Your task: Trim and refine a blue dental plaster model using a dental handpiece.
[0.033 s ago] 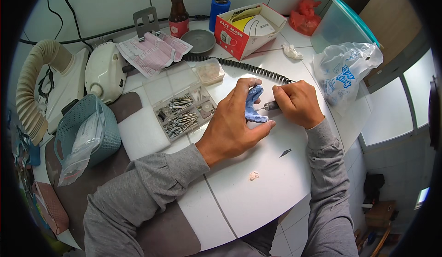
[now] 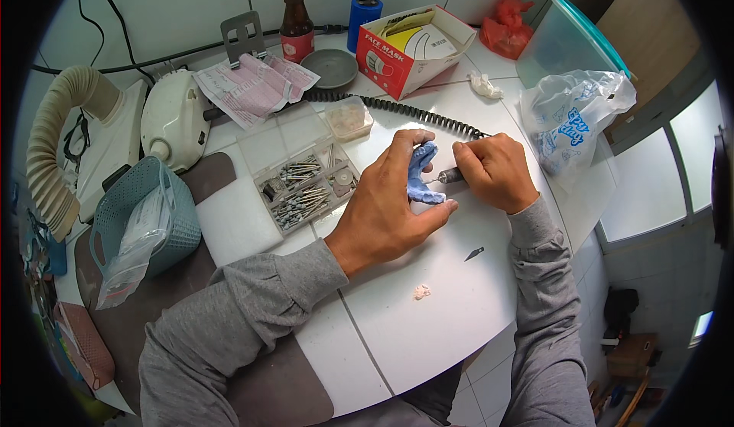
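A blue dental cast [image 2: 421, 173], curved like an arch, is gripped by my left hand [image 2: 390, 198], with the thumb below it and the fingers around its far side. In my right hand [image 2: 493, 172] is a rotary handpiece [image 2: 451, 176], its thin bur pointing left into the hollow of the arch. Whether the bur touches the cast I cannot tell. A coiled black cord [image 2: 420, 112] runs from behind the right hand toward the back left. Left of my left hand lies a clear compartment box [image 2: 275, 217] of burs and discs.
A small blade [image 2: 475, 253] and pinkish crumbs [image 2: 421, 292] lie on the white tabletop near me. Behind stand a mask box [image 2: 409, 64], a brown bottle [image 2: 296, 25] and a grey dish [image 2: 330, 70]. A blue basket [image 2: 172, 213] is at left, a plastic bag [image 2: 569, 117] at right.
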Available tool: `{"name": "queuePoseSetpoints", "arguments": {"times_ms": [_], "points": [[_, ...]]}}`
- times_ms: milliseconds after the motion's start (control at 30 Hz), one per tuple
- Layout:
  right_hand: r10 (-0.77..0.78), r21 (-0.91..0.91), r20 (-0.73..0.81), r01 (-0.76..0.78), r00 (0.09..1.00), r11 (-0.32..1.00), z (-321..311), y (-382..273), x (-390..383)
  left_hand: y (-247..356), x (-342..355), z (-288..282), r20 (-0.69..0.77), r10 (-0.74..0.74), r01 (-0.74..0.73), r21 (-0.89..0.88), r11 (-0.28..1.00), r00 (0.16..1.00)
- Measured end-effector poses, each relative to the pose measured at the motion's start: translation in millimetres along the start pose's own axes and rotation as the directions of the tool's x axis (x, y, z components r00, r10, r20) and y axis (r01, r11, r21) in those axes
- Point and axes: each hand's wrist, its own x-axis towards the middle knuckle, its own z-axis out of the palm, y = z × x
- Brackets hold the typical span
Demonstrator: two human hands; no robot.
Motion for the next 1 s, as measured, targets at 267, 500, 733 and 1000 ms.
{"name": "queuePoseSetpoints", "arguments": {"times_ms": [267,500,733,1000], "points": [[0.014,-0.018,0.035,-0.013,0.999,1.0,-1,1,1,-11,-1,4,-0.042,0.051,-0.05,0.032,0.998,0.998],[0.032,-0.01,-0.003,-0.032,0.999,0.999,-1,4,1,-11,-2,3,-0.025,-0.007,0.006,-0.018,1.0,1.0],[0.013,-0.012,-0.023,-0.013,1.0,1.0,0,4,0,-10,-2,3,-0.034,0.042,-0.04,0.053,0.998,0.999],[0.009,-0.006,-0.049,-0.009,0.999,1.0,6,-2,-1,-8,-1,3,-0.034,0.04,-0.039,0.044,0.998,0.999]]}}
